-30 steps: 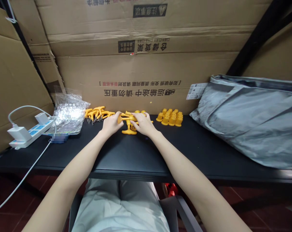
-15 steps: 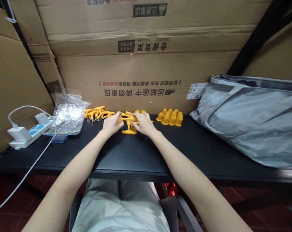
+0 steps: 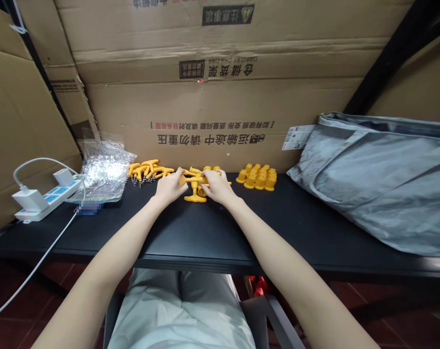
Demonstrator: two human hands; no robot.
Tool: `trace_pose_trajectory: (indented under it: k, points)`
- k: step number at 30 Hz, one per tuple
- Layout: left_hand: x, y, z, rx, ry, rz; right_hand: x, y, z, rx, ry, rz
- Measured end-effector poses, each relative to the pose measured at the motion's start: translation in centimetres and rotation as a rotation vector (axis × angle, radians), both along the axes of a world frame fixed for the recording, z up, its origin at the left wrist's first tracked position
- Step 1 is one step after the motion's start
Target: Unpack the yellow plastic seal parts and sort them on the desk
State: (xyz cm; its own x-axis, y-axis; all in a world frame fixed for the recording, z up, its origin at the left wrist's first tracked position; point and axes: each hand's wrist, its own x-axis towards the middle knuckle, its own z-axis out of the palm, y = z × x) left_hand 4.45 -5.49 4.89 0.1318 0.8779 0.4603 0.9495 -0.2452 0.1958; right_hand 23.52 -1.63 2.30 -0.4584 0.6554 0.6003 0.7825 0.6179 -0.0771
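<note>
Yellow piece (image 3: 192, 180), left of the grey bag (image 3: 376, 184), is pinched between the fingers of the left hand (image 3: 169, 188) and right hand (image 3: 217, 186). Nearer that bag, yellow cups (image 3: 259, 178) stand wide-end down; its contents are hidden.

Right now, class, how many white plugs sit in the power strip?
2: a larger plug on the left of the power strip, a smaller plug toward its right.
</note>
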Motion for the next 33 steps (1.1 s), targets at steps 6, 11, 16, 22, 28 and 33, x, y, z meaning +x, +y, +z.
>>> trace_pose_trajectory:
  k: [6, 11, 16, 22, 28, 33]
  points:
    - [-0.2, 0.1, 0.0, -0.007, -0.015, 0.032, -0.2, -0.3, 0.1, 0.022, -0.018, 0.012]
    - [-0.2, 0.0, 0.1, -0.018, -0.016, 0.034, -0.1, -0.5, 0.3, 0.017, -0.042, 0.004]
    - [0.0, 0.0, 0.1, -0.024, -0.008, 0.039, 0.0, -0.6, 0.6, 0.053, -0.052, -0.039]
    - [-0.7, 0.4, 0.1, -0.02, -0.027, 0.083, 1.9, 0.1, 1.1, 0.042, 0.029, -0.314]
    - [-1.0, 0.7, -0.1, -0.013, -0.025, 0.108, 5.7, 1.3, 1.3, -0.191, 0.183, -0.724]
    - [-1.1, 0.7, 0.0, -0.026, -0.032, 0.106, 7.6, 1.8, 0.7, -0.468, 0.33, -0.874]
